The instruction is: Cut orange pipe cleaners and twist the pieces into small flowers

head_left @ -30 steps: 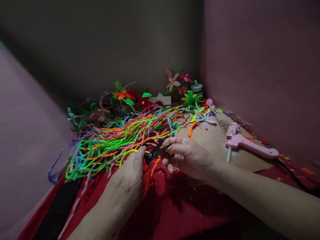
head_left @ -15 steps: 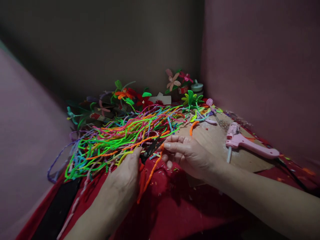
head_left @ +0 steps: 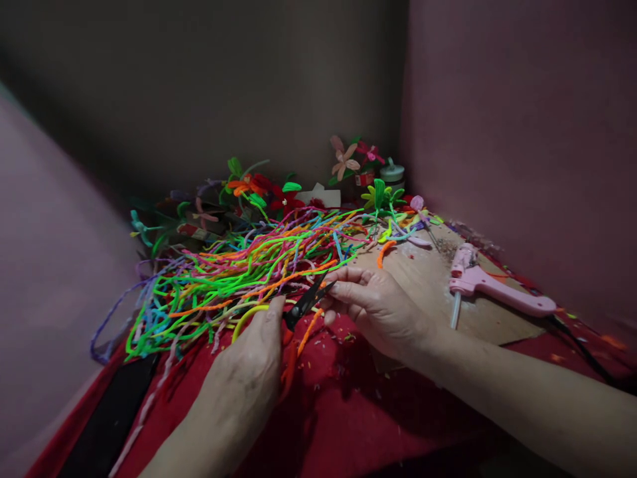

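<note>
Scissors are clamped by the left hand, while an orange strip is pinched by the right hand, probably for steadiness near them.

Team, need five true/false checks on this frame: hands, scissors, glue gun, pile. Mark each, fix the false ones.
1. The left hand holds the scissors. True.
2. The scissors are closed. False: they are open.
3. The glue gun is pink. True.
4. The right hand holds the glue gun. False: it pinches an orange pipe cleaner.
5. The pile of pipe cleaners is all green. False: it has several colours.
</note>
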Demonstrator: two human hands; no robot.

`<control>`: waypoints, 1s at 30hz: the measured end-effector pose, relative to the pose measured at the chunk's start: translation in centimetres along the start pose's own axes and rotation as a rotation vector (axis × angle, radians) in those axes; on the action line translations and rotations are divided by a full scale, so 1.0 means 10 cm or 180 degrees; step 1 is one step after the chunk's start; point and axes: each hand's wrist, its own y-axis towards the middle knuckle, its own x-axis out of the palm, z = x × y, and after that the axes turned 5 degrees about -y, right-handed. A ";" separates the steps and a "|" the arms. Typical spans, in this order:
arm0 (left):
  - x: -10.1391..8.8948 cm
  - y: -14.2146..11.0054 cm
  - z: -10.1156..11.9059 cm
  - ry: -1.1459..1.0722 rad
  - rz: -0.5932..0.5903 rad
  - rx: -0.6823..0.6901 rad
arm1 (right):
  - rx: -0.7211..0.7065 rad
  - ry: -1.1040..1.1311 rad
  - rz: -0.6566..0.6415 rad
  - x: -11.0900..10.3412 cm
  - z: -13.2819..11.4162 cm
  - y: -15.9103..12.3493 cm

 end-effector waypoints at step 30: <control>0.00 -0.10 0.15 -0.0503 -0.0219 -0.0426 | -0.0625 -0.0685 0.0268 0.05 0.00 -0.08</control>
